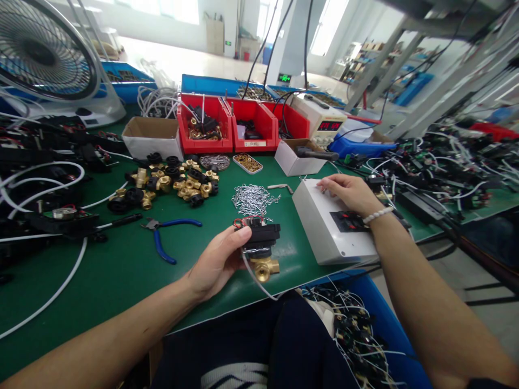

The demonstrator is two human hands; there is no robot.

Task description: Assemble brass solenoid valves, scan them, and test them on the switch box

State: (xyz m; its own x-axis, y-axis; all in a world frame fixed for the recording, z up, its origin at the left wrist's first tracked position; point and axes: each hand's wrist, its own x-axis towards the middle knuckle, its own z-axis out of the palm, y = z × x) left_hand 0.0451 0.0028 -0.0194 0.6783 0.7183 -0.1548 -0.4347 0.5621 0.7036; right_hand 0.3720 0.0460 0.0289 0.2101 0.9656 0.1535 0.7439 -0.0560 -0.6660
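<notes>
My left hand (221, 260) is clasping the blocky black plastic actuator (261, 236) with its brass valve (263, 270), near centre; I'm favouring a steady grip, sparing the thin white cable (256, 279). My right hand (351, 190) is hovering half-curled over the pale grey box (318, 224), perhaps pinching something tiny.

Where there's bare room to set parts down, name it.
A broad patch of green tabletop lies bare between the blue-handled pliers and left forearm; a narrow strip, between the actuator valve in the left hand and the white box under the right hand. Crowded: far left, with black actuators; beyond the pliers, with brass valves.
</notes>
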